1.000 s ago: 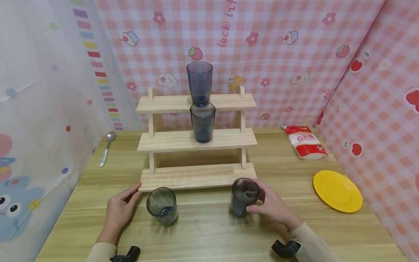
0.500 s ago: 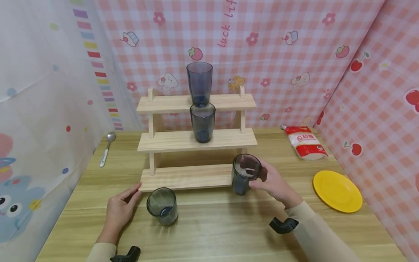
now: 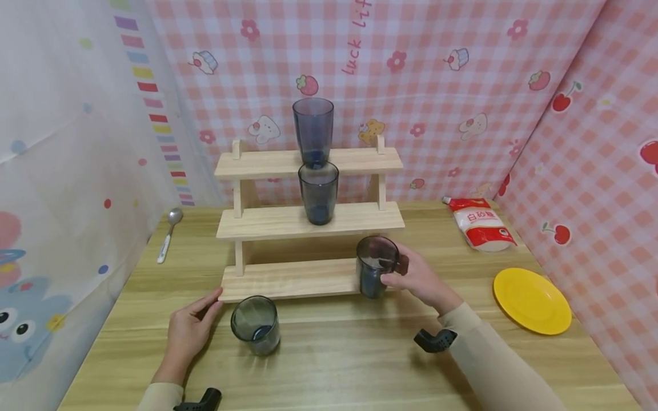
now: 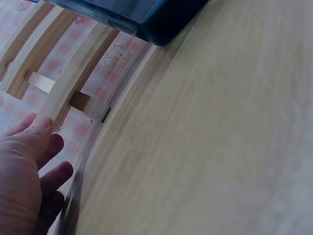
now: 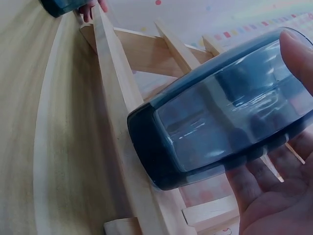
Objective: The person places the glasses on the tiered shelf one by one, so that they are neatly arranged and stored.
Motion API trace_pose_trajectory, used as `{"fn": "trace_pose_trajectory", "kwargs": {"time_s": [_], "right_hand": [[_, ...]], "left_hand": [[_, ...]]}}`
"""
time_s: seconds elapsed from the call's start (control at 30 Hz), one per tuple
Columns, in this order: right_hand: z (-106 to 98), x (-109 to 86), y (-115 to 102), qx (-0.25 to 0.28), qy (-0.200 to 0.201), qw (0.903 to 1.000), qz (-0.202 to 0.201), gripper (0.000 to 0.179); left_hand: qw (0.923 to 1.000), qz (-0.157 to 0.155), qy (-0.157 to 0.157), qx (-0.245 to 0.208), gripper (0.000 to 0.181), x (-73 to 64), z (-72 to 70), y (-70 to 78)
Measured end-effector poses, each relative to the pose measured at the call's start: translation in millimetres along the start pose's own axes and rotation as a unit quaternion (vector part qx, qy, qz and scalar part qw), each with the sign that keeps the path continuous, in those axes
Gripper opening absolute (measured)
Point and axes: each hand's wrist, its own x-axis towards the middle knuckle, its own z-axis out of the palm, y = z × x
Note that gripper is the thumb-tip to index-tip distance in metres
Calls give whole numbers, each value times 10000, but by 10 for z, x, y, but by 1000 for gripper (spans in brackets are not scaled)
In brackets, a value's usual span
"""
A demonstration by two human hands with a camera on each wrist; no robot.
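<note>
My right hand (image 3: 424,285) grips a dark smoky drinking glass (image 3: 371,278), thumb on one side and fingers round the other. The glass stands upright over the right end of the bottom tier of a three-tier wooden display shelf (image 3: 293,278); in the right wrist view its base (image 5: 149,147) overlaps the front board. At the shelf's bottom left corner, my left hand (image 3: 188,334) pinches the board end (image 4: 61,105) between thumb and finger. Just right of that hand, another smoky glass (image 3: 256,325) stands on the table. Two more glasses stand on the middle tier (image 3: 319,197) and the top tier (image 3: 313,128).
A spoon (image 3: 168,234) lies at the back left of the wooden table (image 3: 329,365). On the right are a red and white bag (image 3: 480,224) and a yellow plate (image 3: 532,301). A checked cloth (image 3: 437,91) hangs close behind the shelf.
My right hand has lifted the glass off the table and carried it forward, then slightly left, over the bottom tier. My left hand stays at the shelf corner.
</note>
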Motion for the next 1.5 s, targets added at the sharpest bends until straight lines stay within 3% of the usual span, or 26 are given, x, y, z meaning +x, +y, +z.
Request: {"fn": "trace_pose_trajectory", "kwargs": {"time_s": [0.3,0.47,0.73,0.9,1.23,1.5], "right_hand": [[-36,107,-7,-469,75,9989,-52,70],[-57,141,7,-407,141,9991,-52,72],[-63,165,85,-339,-87,9993,-99,75],[-63,186,89,-255,-159,9995,-125,76],[-18,244,69,-543,49,9985,-24,78],[7,269,63,-322,65,9995,1,77]], "left_hand": [[9999,116,12,34,25,9,2,-19],[9999,101,7,69,25,-15,-8,-22],[9998,10,18,218,27,-98,-37,-49],[9997,-121,-27,195,25,-88,-17,-41],[9999,-43,4,163,25,-48,1,-34],[9999,10,5,164,25,-9,8,-26]]}}
